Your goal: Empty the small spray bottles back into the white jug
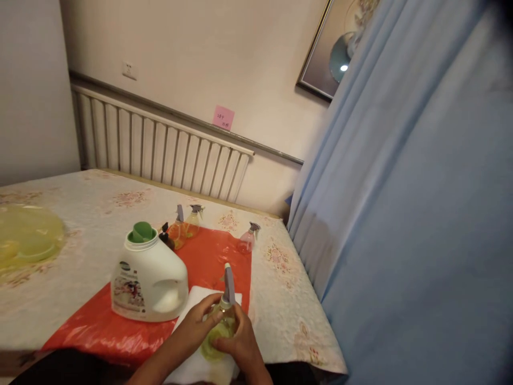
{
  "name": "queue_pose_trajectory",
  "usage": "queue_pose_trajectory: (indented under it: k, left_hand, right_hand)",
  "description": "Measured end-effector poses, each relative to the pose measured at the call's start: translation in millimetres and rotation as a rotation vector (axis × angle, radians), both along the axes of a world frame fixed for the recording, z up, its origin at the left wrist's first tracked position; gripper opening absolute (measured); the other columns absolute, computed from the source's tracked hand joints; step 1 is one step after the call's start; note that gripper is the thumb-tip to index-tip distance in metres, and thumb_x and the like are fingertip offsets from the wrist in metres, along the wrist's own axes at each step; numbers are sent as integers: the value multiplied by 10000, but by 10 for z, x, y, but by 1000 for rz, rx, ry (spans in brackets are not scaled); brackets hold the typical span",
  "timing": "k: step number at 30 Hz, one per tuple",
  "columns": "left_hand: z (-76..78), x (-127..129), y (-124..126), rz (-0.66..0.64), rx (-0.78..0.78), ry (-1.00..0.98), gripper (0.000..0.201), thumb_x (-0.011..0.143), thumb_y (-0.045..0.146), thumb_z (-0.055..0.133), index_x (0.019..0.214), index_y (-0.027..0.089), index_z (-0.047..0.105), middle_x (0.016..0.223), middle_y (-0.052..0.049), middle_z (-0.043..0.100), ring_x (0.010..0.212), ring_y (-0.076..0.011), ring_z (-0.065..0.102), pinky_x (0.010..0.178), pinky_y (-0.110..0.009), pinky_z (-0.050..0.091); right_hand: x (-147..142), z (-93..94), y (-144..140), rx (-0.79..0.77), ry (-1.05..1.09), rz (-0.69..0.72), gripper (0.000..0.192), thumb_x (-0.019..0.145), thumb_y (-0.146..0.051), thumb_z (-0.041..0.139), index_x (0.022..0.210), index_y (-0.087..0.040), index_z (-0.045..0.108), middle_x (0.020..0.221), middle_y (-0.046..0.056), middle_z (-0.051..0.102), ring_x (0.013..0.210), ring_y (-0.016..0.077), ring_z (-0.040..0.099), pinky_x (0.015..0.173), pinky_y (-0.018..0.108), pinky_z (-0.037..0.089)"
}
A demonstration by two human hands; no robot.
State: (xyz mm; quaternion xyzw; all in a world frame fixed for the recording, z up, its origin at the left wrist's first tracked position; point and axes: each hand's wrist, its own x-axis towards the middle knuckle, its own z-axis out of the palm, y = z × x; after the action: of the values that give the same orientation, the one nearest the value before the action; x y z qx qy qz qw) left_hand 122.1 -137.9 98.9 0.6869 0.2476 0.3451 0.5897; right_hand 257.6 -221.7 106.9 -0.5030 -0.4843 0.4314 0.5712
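A clear spray bottle [219, 338] with yellow-green colour and a grey trigger head stands between my hands, low in the head view. My left hand [197, 322] grips its upper part from the left, thumb across the front. From the right, my right hand [245, 342] wraps the body, its thumb on the front near the bottom. Beneath the bottle lies a white cloth or paper [196, 366]; whether the base touches it is hard to see. Just left of my hands is a large white detergent jug [150, 280] with a green cap [142, 232] in its mouth.
Behind the jug stand two more spray bottles [193, 222] and a black-topped pump bottle [165, 235]. A pink spray bottle [247, 240] is farther right. Red plastic sheet [224, 251] covers part of the flowered tablecloth [276, 315]. A yellow basin [30, 235] sits left; blue curtain [401, 214] hangs right.
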Motion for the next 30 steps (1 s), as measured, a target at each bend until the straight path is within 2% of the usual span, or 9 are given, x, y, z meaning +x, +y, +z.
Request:
queue_pose_trajectory:
  k: [2, 5, 8, 11, 13, 16, 19, 26, 30]
  left_hand:
    - [141, -26, -55, -63, -72, -29, 396, 801, 366, 624, 1155, 191, 653, 1149, -86, 723, 1077, -283, 645, 930, -394, 506]
    - [274, -90, -85, -59, -174, -79, 384, 771, 375, 661, 1113, 201, 676, 1109, -68, 728, 1056, -290, 637, 933, -393, 486]
    - [346, -160, -102, -100, -212, -138, 358, 774, 373, 671, 1090, 205, 681, 1094, -57, 720, 1046, -277, 622, 957, -391, 450]
    - [379, -204, -136, -178, -249, -188, 310, 800, 351, 652, 1068, 196, 676, 1022, -43, 717, 952, -242, 635, 884, -358, 468]
    - [382, -217, -168, -171, -261, -215, 282, 793, 341, 661, 1027, 185, 676, 937, -27, 708, 887, -223, 634, 817, -329, 477]
    - [371, -226, -223, -110, -248, -229, 254, 777, 330, 670, 977, 174, 666, 837, -10, 683, 826, -208, 625, 759, -308, 476]
    - [360, -230, -279, -30, -189, -213, 212, 780, 299, 647, 952, 175, 654, 861, -19, 681, 850, -214, 626, 764, -309, 476]
    - [381, -187, -384, 403, -7, -75, 186, 689, 299, 668, 839, 199, 623, 836, -12, 683, 871, -246, 639, 811, -344, 486]
    - [452, -233, -417, 424, 5, -25, 204, 672, 320, 660, 835, 203, 623, 867, -35, 708, 909, -264, 657, 834, -359, 502]
  right_hand:
    - [-50, 58, -56, 2, 28, 31, 667, 515, -68, 732, 1158, -206, 618, 1060, 37, 718, 973, 265, 671, 867, 376, 513]
    - [-82, 104, -116, 0, 26, 56, 699, 509, -79, 773, 1176, -201, 603, 1063, 32, 710, 963, 252, 662, 855, 357, 507]
    - [-110, 127, -168, -2, -18, 87, 692, 506, -101, 803, 1163, -206, 612, 1056, 20, 702, 964, 245, 651, 841, 339, 504]
    - [-159, 150, -212, -4, -34, 103, 697, 504, -122, 819, 1167, -200, 616, 1071, 22, 698, 987, 252, 645, 860, 345, 496]
    - [-201, 166, -236, 7, -32, 100, 712, 497, -127, 825, 1174, -193, 615, 1083, 26, 697, 1001, 257, 640, 864, 344, 496]
    - [-265, 177, -265, 15, -32, 95, 718, 500, -111, 812, 1185, -190, 608, 1068, 27, 702, 982, 259, 648, 835, 336, 510]
    - [-332, 169, -281, 27, -50, 83, 714, 517, -72, 771, 1198, -196, 594, 1096, 31, 697, 1004, 262, 647, 847, 338, 513]
    - [-544, 137, -245, 93, -180, -97, 571, 532, -50, 731, 1072, -197, 619, 993, 11, 685, 932, 230, 642, 818, 304, 513]
    - [-584, 144, -251, 92, -196, -107, 602, 529, -37, 720, 1099, -200, 615, 1024, 17, 690, 963, 234, 642, 848, 308, 509]
